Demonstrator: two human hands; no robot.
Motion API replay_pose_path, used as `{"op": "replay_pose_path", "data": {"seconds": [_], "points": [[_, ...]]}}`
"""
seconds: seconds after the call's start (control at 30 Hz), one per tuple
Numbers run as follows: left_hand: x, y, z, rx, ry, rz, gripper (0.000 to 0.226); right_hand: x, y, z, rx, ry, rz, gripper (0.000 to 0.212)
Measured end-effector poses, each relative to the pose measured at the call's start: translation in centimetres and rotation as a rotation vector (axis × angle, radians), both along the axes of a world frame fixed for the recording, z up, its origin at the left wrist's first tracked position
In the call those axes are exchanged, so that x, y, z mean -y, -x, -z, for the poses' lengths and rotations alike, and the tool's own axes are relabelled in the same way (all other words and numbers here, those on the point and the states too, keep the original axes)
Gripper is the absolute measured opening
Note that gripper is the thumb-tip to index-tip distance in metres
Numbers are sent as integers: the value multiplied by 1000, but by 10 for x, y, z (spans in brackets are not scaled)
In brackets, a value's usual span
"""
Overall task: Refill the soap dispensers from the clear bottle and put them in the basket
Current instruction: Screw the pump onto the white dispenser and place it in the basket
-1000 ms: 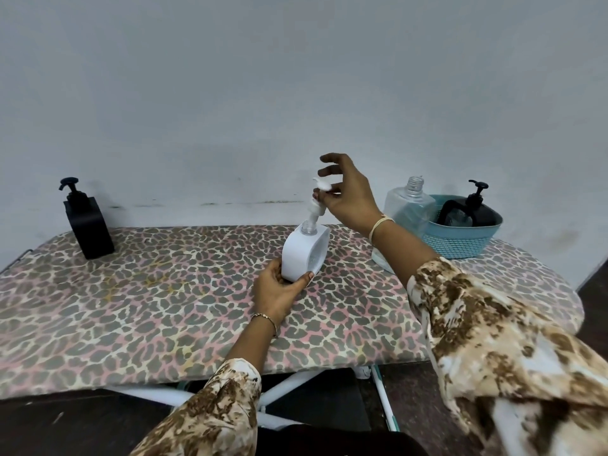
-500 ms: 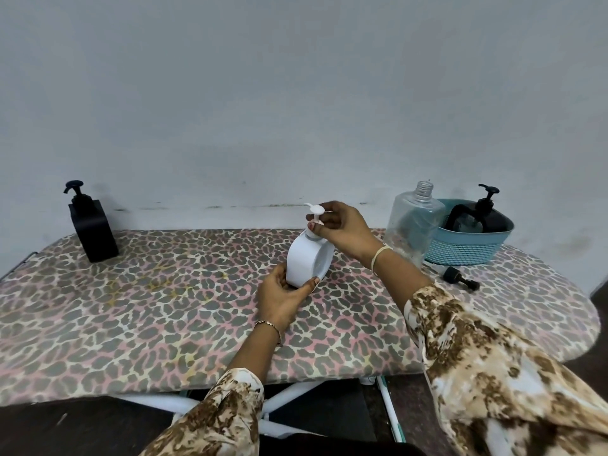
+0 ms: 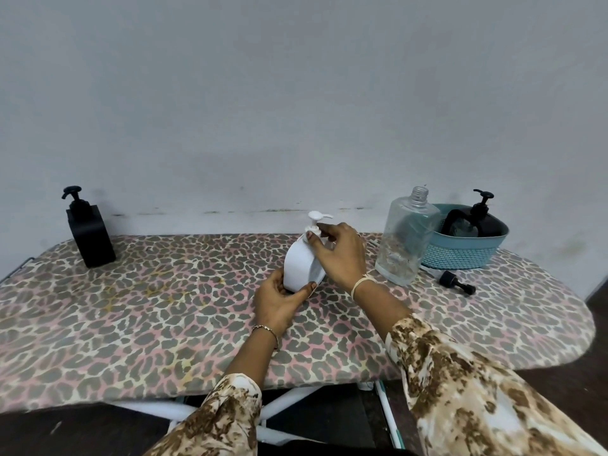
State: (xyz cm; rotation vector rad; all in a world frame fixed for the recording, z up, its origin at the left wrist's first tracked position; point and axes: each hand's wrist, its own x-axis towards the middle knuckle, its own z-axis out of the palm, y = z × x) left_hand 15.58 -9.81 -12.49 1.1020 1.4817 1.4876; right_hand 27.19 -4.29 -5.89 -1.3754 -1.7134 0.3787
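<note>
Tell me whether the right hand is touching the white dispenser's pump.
Touching. The head view shows the right hand pinching the pump collar atop the white dispenser.

Ironing board (image 3: 131,324), one: leopard-print cover in grey, pink and cream, rounded right end. White legs (image 3: 286,401), crossed, showing under its near edge. Wall (image 3: 296,93), pale grey, behind the far edge, with a dark scuff line (image 3: 279,211) low down. Floor (image 3: 65,432), dark, below.

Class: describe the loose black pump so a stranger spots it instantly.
At the right end of the leopard-print board sits a teal basket. In front of it, beside the clear bottle, lies the black pump. It alone lies flat, joined to no dispenser.
</note>
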Motion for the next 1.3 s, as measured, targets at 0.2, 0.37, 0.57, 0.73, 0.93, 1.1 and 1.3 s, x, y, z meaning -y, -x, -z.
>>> {"op": "replay_pose_path", "data": {"seconds": [0.2, 0.37, 0.57, 0.73, 0.93, 1.1, 1.3], "points": [[-1, 0, 1, -2, 6, -5, 44, 6, -3, 2, -120, -72, 84, 18], [-2, 1, 2, -2, -16, 0, 47, 9, 8, 1, -136, 98, -138, 39], [-5, 2, 4, 2, -19, -1, 41, 18, 19, 6, -193, 34, 140, 30], [-6, 3, 8, -11, -22, -7, 43, 15, 18, 8, -62, 18, 95, 40], [-5, 3, 7, -20, -37, -5, 42, 7, 20, 5, 52, 42, 200, 35], [-4, 2, 5, -27, -41, -5, 41, 0, 18, 5, -24, 61, 168, 47], [-4, 3, 6, -42, -37, -5, 43, 0, 19, 12, 36, 15, 175, 35]]}}
